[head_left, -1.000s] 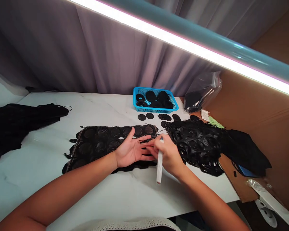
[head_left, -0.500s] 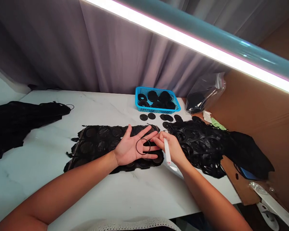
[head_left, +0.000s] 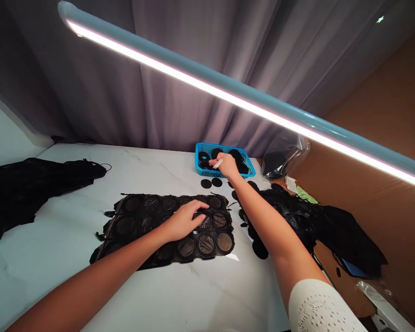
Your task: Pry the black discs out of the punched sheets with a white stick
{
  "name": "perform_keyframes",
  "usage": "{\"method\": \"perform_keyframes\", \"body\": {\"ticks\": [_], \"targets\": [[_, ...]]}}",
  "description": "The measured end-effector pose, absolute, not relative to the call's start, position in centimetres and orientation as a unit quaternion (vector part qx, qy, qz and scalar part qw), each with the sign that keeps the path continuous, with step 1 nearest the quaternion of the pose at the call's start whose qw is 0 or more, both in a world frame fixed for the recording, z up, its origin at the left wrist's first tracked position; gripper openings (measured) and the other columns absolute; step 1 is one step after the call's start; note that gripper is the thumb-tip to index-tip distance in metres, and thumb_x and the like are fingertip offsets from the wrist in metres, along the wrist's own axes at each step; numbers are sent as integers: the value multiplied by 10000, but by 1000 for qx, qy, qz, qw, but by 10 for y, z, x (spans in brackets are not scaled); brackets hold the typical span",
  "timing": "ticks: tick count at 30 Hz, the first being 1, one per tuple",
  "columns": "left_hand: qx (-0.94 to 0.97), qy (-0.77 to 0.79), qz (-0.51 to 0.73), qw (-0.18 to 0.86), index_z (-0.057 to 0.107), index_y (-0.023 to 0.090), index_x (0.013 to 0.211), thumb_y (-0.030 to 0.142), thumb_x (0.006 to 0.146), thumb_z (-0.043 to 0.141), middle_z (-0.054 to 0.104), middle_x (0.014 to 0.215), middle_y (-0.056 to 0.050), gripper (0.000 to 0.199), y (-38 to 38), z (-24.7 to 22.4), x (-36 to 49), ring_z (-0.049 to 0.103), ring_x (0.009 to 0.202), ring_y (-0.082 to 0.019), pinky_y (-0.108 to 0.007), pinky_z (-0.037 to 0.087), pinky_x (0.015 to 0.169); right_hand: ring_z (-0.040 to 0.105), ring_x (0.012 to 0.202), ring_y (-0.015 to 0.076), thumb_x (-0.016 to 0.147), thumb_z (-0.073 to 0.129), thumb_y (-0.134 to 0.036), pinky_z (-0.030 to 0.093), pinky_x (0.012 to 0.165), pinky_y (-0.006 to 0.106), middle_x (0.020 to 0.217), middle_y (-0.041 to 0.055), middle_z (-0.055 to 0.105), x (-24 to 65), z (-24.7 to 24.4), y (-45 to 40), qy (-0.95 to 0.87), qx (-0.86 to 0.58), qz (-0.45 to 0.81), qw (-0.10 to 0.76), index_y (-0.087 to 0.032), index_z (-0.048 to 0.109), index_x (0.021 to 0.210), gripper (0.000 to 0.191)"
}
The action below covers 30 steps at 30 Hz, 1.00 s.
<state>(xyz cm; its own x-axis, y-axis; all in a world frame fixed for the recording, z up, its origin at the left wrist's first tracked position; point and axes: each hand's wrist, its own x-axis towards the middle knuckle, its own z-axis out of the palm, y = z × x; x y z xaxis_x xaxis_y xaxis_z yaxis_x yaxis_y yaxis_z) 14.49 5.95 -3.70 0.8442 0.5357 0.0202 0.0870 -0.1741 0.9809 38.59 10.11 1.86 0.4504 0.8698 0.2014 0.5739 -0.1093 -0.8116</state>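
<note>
My left hand (head_left: 186,220) rests palm down on a black fabric panel (head_left: 205,244), which has rows of round, ring-edged shapes. Its thumb and fingers are apart. Over the blue basket (head_left: 207,173) at the back, my right hand (head_left: 228,165) is closed around a white stick-like tool (head_left: 218,163), its kind unclear. Black discs and rings (head_left: 204,157) lie in the basket, partly covered by that hand. Whether its fingertips touch one of them I cannot make out. Two loose black discs (head_left: 216,182) sit on the table just in front of the basket.
A heap of black fabric (head_left: 290,216) lies under and beyond my right forearm. More black cloth (head_left: 38,184) covers the table's left side. A clear plastic bag (head_left: 285,154) stands against the cardboard (head_left: 373,138) at the right. A lit tube lamp (head_left: 228,92) crosses above.
My right hand has moved from beside my left palm up to the basket, keeping the white tool. My left hand has turned palm down onto the panel; the black ring at its palm no longer shows.
</note>
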Motion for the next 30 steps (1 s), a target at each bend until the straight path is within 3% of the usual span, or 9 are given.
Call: {"method": "perform_keyframes", "body": {"ticks": [3,6,9,11,14,19,23,27,30], "targets": [[792,169,164,564,680,242,1165,401,833,707,566,1396,-100,369,48,-44,135,394,1409,-331,-523,187,1210,606,698,188,724,685,-208,396,663,283,609,14,611,396,14,116,-497,-743,144,424,-239,345,570,375],[869,120,133,461,615,208,1282,381,880,667,435,1529,-130,440,38,-50,125,264,1485,-321,-522,100,1229,588,739,175,765,665,-230,403,718,291,727,37,668,399,14,102,-497,-749,119,421,-235,359,604,345],[939,83,88,323,506,184,1409,395,936,608,339,1583,-155,528,34,-56,117,219,1500,-317,-527,105,1225,594,787,165,845,617,-382,428,738,283,865,45,700,392,14,62,-498,-708,135,482,-235,377,694,319],[954,82,71,280,453,188,1457,406,945,599,301,1600,-154,575,32,-60,114,200,1502,-332,-546,115,1216,601,746,157,904,527,-523,450,694,277,856,33,690,380,9,25,-489,-650,219,539,-236,424,792,325],[961,82,80,252,445,221,1466,358,964,555,278,1613,-130,531,25,-61,116,162,1507,-352,-584,122,1199,524,579,136,957,367,-634,430,577,262,695,-24,586,356,-5,-34,-454,-612,357,540,-233,512,984,427],[957,15,72,281,517,254,1414,286,951,559,365,1576,-121,466,9,-61,122,235,1491,-340,-558,129,1209,473,607,141,996,333,-596,385,550,257,679,-24,498,328,-26,-106,-475,-648,387,452,-236,620,1196,502],[955,-4,61,290,467,346,1455,373,927,622,274,1623,-58,551,5,-63,121,125,1514,-355,-581,78,1207,515,696,151,1017,323,-521,407,602,267,763,9,552,323,-31,-128,-494,-664,366,425,-237,684,1099,467],[960,-15,29,279,466,374,1455,404,941,604,212,1644,-35,533,8,-63,120,85,1519,-358,-588,57,1203,536,705,146,925,551,-431,438,632,267,789,1,595,323,-35,-131,-498,-671,341,431,-213,648,991,248],[956,-17,43,290,475,377,1448,393,940,608,207,1645,-24,525,8,-63,119,97,1520,-352,-580,52,1206,547,660,143,849,662,-409,449,611,265,733,-6,614,324,-34,-130,-469,-674,368,436,-201,637,846,210]]}}
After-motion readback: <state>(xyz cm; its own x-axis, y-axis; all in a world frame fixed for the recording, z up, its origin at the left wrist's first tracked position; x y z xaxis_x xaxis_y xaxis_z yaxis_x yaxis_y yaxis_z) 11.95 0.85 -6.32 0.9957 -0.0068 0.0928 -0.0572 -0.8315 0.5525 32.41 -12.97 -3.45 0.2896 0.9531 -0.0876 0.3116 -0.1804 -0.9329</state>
